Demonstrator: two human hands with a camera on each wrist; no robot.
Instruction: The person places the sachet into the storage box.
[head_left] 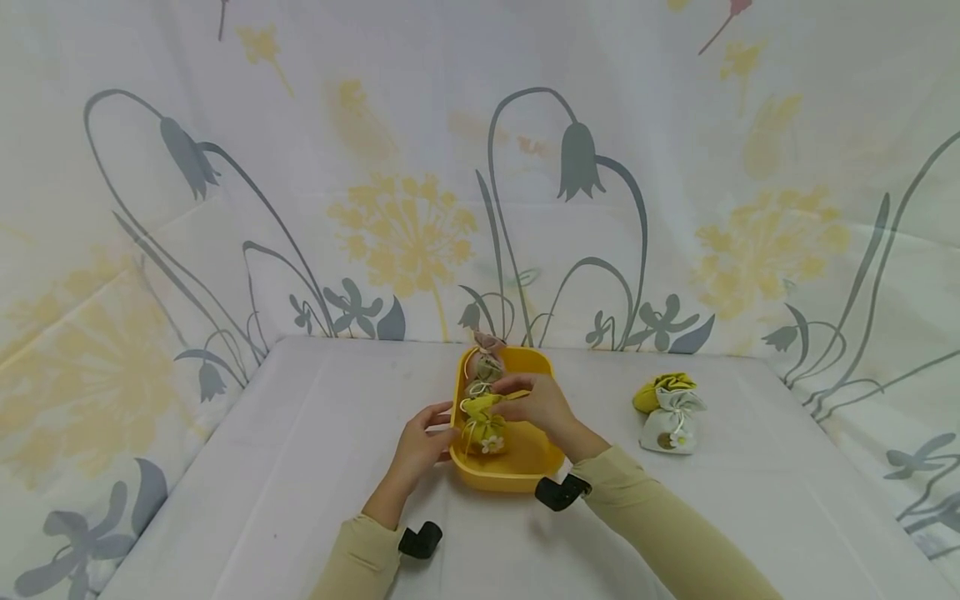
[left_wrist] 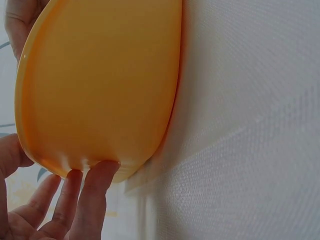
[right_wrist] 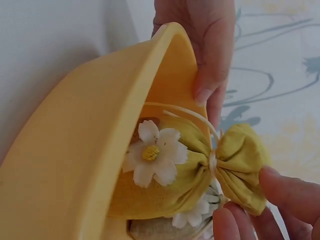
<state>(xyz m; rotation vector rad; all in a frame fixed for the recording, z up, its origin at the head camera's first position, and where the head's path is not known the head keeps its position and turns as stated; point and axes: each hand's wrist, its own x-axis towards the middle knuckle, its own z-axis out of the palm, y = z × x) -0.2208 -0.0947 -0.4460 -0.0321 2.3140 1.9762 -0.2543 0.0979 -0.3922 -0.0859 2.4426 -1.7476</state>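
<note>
A yellow plastic bin stands on the white table. My left hand grips its left side, thumb at the rim; in the left wrist view the fingers lie against the outer wall. My right hand reaches over the bin and pinches the gathered top of a yellow-green drawstring pouch. That pouch sits inside the bin's left part, its white cloth flower facing the near end. Behind it are a grey-green pouch and a pinkish pouch, lined up along the left wall.
To the right of the bin, a white drawstring pouch with a flower leans against a yellow-green pouch. A flower-printed curtain hangs behind the table. Both wrists carry black camera mounts.
</note>
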